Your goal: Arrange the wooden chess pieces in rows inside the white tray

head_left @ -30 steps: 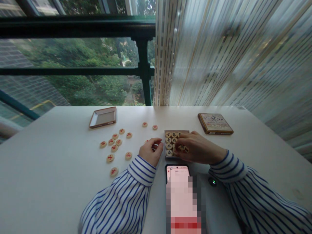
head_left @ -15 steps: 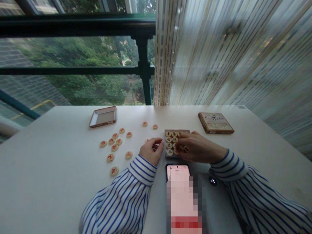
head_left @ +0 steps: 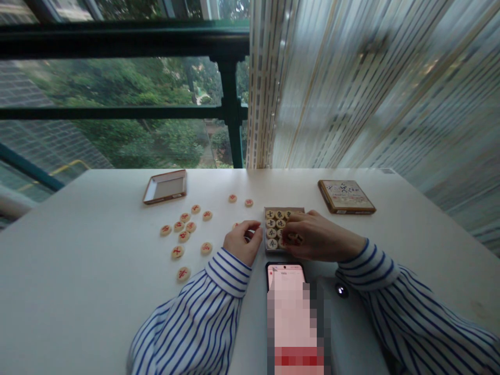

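Note:
A small open box (head_left: 267, 250) holds rows of round wooden Chinese chess pieces (head_left: 271, 233) with black characters. My right hand (head_left: 318, 237) reaches over the box's right side. Its fingers are pinched down at a chess piece among the others, and they hide much of that piece and those around it. Just left of the box rests my left hand (head_left: 242, 242), fingers loosely curled, with a gap between thumb and forefinger and nothing visible in it. A red-marked piece (head_left: 235, 225) is partly hidden behind this hand.
Several red-marked pieces (head_left: 190, 227) lie scattered on the white table (head_left: 97, 291) to the left. An upturned box lid (head_left: 167, 187) lies at the back left, a closed decorated box (head_left: 347, 197) at the back right. A phone (head_left: 285, 268) lies in front of the open box.
Very little differs. My right fingers shift slightly over the pieces in the box, while my left hand keeps its place.

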`<move>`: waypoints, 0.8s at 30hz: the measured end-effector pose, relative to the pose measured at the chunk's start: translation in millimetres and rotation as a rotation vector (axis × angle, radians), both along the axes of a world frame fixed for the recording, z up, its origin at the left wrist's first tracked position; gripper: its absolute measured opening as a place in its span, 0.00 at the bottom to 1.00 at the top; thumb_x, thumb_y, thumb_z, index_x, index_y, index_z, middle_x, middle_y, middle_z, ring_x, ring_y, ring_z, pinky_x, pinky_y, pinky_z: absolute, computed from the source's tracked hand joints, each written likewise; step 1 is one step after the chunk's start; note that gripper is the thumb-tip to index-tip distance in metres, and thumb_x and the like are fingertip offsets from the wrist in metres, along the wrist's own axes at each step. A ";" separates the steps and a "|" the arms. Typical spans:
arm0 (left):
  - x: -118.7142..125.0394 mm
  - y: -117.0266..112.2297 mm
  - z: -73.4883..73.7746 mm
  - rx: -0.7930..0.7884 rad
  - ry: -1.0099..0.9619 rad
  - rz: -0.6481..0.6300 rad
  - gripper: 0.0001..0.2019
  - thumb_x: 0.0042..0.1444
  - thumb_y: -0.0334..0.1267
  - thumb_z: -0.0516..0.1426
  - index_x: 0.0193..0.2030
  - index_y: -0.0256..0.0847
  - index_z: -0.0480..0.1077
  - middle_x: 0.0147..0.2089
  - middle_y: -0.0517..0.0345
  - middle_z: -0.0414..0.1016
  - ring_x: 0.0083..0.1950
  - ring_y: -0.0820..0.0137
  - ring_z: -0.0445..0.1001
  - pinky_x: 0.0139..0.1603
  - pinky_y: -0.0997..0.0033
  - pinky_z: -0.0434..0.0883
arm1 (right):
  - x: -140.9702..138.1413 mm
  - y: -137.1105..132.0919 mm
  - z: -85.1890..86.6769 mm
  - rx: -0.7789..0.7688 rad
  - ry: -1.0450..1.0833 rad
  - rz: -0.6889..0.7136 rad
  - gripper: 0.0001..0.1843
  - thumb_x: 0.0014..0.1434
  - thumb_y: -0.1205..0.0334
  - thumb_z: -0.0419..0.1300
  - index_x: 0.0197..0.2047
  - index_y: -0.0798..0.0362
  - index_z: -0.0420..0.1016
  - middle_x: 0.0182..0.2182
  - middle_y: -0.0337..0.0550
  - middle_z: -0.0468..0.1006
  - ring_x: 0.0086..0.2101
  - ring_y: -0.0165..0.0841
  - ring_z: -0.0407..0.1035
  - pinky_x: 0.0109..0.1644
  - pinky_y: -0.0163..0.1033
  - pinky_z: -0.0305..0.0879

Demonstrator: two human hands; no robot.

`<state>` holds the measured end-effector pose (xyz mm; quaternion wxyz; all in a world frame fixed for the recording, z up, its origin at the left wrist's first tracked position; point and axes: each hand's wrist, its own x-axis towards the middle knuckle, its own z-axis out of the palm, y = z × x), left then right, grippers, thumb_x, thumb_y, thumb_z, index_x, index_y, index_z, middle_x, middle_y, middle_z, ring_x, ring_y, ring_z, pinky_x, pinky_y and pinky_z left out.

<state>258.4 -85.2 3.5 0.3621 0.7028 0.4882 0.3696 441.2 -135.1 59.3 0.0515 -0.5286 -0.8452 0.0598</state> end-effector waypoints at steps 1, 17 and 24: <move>0.0 -0.1 0.1 0.001 0.000 -0.002 0.10 0.48 0.38 0.55 0.36 0.37 0.72 0.30 0.56 0.76 0.26 0.74 0.70 0.28 0.75 0.68 | 0.0 0.0 0.0 0.003 -0.003 -0.002 0.10 0.54 0.55 0.54 0.32 0.52 0.72 0.33 0.41 0.72 0.33 0.32 0.65 0.35 0.37 0.51; 0.1 -0.6 1.7 0.021 0.004 -0.016 0.09 0.49 0.37 0.55 0.35 0.37 0.72 0.30 0.56 0.76 0.26 0.75 0.70 0.27 0.75 0.68 | -2.2 -1.0 1.8 0.010 -0.007 0.005 0.10 0.54 0.56 0.54 0.33 0.51 0.73 0.32 0.42 0.72 0.32 0.32 0.65 0.35 0.38 0.50; -0.2 -0.3 1.1 0.034 0.025 -0.020 0.09 0.49 0.37 0.55 0.35 0.37 0.72 0.30 0.56 0.76 0.26 0.75 0.70 0.28 0.74 0.68 | -2.6 -0.6 0.8 0.004 0.002 0.009 0.09 0.53 0.56 0.55 0.33 0.50 0.73 0.32 0.41 0.72 0.32 0.32 0.65 0.35 0.37 0.50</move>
